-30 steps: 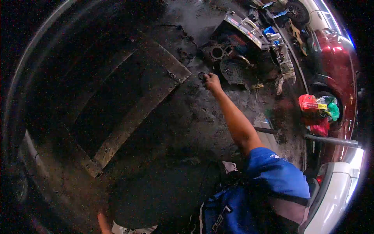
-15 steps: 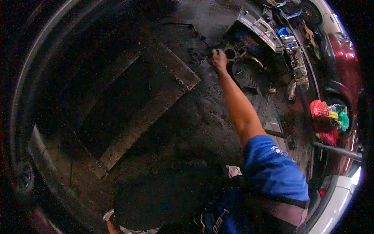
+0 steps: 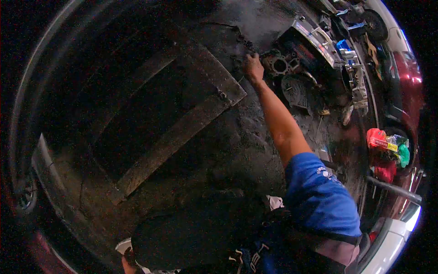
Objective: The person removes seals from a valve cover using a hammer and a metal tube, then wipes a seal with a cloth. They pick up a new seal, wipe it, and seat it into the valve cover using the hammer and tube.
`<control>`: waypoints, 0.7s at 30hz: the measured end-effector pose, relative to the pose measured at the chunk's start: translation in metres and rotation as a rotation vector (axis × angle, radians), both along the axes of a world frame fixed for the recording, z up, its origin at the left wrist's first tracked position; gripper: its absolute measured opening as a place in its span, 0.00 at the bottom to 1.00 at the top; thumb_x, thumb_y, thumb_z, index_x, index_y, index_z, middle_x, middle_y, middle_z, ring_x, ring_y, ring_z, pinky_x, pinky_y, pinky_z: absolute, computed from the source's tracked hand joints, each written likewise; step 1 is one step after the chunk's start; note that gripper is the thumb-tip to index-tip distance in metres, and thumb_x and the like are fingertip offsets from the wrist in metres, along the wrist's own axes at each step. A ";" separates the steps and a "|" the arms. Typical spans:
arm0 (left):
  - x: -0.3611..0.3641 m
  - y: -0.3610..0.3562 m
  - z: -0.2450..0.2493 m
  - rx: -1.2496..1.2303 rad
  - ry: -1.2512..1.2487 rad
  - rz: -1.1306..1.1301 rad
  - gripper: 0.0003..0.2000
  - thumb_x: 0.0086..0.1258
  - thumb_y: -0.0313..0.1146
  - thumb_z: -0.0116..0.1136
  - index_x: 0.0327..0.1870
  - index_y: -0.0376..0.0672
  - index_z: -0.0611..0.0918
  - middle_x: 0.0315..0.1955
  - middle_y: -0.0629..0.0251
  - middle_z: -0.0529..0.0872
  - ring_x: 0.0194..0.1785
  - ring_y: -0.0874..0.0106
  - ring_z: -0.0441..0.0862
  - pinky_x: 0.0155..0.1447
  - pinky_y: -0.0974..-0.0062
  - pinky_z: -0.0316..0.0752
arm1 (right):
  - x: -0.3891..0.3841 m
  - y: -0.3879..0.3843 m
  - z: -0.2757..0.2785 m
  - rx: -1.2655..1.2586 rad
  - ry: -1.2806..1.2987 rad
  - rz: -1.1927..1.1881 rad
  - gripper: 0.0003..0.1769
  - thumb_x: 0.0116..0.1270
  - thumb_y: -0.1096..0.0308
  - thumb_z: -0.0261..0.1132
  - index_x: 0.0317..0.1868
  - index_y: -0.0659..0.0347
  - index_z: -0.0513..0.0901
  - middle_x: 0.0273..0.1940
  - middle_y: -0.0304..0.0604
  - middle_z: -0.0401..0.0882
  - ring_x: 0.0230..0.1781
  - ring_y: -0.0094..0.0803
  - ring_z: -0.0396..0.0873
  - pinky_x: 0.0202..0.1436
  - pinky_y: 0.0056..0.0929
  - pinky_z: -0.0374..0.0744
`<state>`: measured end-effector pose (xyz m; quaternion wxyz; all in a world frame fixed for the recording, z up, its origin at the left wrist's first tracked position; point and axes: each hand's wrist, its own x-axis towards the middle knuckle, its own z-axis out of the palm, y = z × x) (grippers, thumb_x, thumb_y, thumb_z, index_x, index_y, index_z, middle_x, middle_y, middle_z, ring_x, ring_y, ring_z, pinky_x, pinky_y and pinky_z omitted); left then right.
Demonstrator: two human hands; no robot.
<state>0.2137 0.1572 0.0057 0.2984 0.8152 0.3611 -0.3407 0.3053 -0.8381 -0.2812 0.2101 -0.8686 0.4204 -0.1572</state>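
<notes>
My right hand [image 3: 253, 68], at the end of an outstretched arm in a blue sleeve, is low over the dark floor. Its fingers are closed and blurred; what they hold, if anything, I cannot make out. Just to its right lies a metal engine housing [image 3: 279, 65] with a large round hole. Below that rests a dark ribbed cover [image 3: 295, 91]. Small dark parts [image 3: 244, 42] lie beyond the fingers. My left hand does not show.
A metal frame [image 3: 210, 68] lies on the floor to the left. A silver case [image 3: 315, 41] and metal castings [image 3: 358, 86] are at the right, by red and green plastic bags [image 3: 383, 141] and a dark red car [image 3: 408, 91]. My black-clad leg [image 3: 196, 237] fills the bottom.
The view has shifted, so the floor items appear further right and lower. My right hand has moved left relative to the engine housing, and the ribbed cover now shows more fully.
</notes>
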 end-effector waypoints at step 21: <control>0.039 -0.091 0.014 0.215 0.049 -0.194 0.26 0.77 0.41 0.62 0.72 0.44 0.75 0.65 0.46 0.76 0.60 0.47 0.80 0.67 0.54 0.78 | 0.076 -0.159 -0.025 0.353 -0.009 -0.187 0.39 0.73 0.35 0.57 0.65 0.64 0.75 0.58 0.63 0.85 0.61 0.63 0.81 0.60 0.56 0.77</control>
